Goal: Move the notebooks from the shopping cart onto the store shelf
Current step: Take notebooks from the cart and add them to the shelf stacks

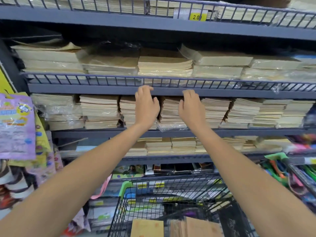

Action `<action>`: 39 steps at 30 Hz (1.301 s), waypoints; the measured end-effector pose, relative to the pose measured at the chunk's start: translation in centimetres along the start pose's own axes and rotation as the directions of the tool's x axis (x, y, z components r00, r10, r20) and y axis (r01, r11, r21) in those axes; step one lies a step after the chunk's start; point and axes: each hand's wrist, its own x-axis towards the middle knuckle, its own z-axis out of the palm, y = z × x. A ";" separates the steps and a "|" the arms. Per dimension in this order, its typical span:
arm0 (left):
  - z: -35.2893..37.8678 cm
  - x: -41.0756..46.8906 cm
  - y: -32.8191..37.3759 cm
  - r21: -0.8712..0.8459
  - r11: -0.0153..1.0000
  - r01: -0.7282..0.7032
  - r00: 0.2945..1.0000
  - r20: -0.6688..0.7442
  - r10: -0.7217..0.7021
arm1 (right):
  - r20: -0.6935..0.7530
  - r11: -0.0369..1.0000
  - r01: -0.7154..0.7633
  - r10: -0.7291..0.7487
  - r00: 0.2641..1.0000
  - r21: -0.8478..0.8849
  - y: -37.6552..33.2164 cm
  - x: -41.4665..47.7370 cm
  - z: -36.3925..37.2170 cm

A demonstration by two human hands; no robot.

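Observation:
Both arms reach up toward the grey store shelf (102, 89). My left hand (146, 106) and my right hand (191, 106) hover side by side in front of its front rail, fingers loosely curled, holding nothing. Just above them a stack of brown notebooks (165, 65) lies on that shelf behind the wire guard. More notebook stacks (99, 110) fill the shelf below. At the bottom stands the black wire shopping cart (123, 202) with brown notebooks (147, 228) and another brown stack (196, 227) lying in it.
Plastic-wrapped notebook packs (51, 60) crowd the shelves left and right. A yellow price tag (197, 17) hangs on the top shelf. Purple packaged items (16, 127) hang at the left. Colourful stationery (280, 168) fills a rack at the right.

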 end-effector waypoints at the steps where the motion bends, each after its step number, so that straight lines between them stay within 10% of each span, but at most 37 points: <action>1: 0.5 -1.0 -0.4 -0.034 0.998 0.049 0.997 0.053 -0.047 | 0.022 1.000 -0.003 0.003 1.000 0.010 0.2 -0.8 0.5; 11: 5.9 -11.8 -7.6 -0.009 0.869 0.495 0.753 0.503 -0.424 | 0.409 0.966 -0.253 0.213 0.887 0.046 3.5 -12.3 6.5; 19: 8.9 -23.9 -16.0 0.390 0.638 0.664 0.283 0.659 -0.697 | 0.747 0.899 -0.418 0.368 0.554 -0.134 4.9 -24.6 13.0; 26: 8.3 -34.8 -22.5 0.690 0.531 0.492 -0.055 0.633 -0.772 | 0.914 0.815 -0.543 0.357 0.193 -0.203 3.8 -35.6 18.1; 31: 8.2 -40.3 -25.6 0.735 0.365 0.571 -0.201 0.557 -0.806 | 0.932 0.718 -0.614 0.352 -0.087 -0.329 3.1 -42.3 21.9; 39: 9.4 -47.6 -30.0 0.757 0.201 0.622 -0.261 0.442 -0.858 | 0.892 0.687 -0.569 0.370 -0.261 -0.452 1.5 -51.4 27.7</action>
